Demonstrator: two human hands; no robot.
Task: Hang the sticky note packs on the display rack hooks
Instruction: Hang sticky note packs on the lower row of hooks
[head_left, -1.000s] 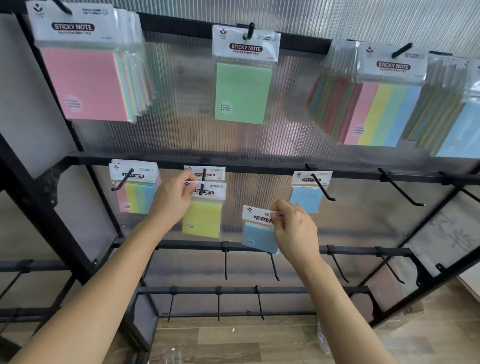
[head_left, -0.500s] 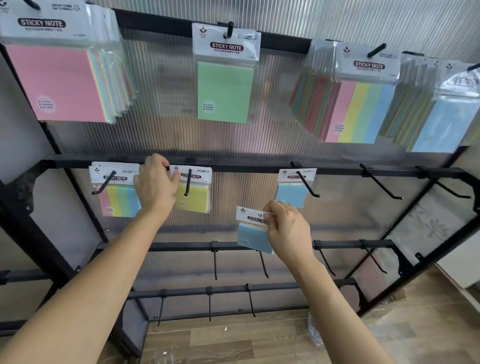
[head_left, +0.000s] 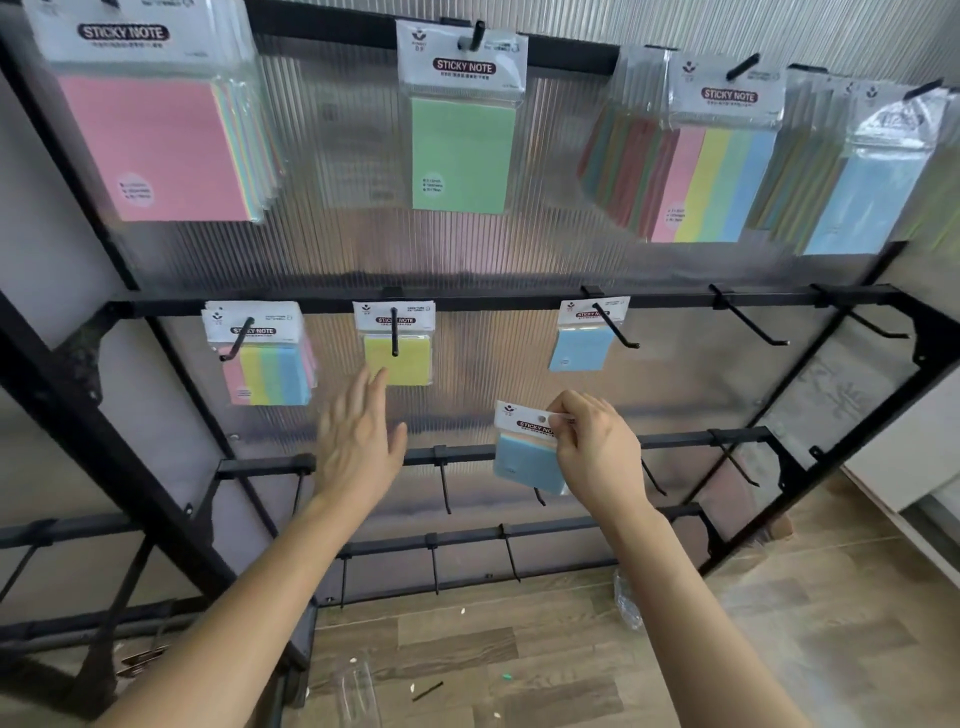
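My right hand (head_left: 592, 447) pinches the white header of a small blue sticky note pack (head_left: 527, 457), held in the air below the middle rail (head_left: 493, 302). My left hand (head_left: 358, 436) is empty with fingers spread, just below the yellow pack (head_left: 400, 358) that hangs on a middle-rail hook (head_left: 394, 332). A striped pack (head_left: 267, 371) hangs to its left. A small blue pack (head_left: 582, 348) hangs on the hook (head_left: 615, 327) to the right, above my right hand.
Large packs hang along the top rail: pink (head_left: 156, 145), green (head_left: 460, 150), striped (head_left: 717, 182), light blue (head_left: 862, 197). Bare hooks (head_left: 748, 325) stick out at the right of the middle rail and along the lower rails (head_left: 447, 486). Plastic wrapping (head_left: 626, 603) lies on the wooden floor.
My left hand let go of the yellow pack, which now hangs on its hook, and dropped away open. The right hand keeps holding the blue pack in about the same place.
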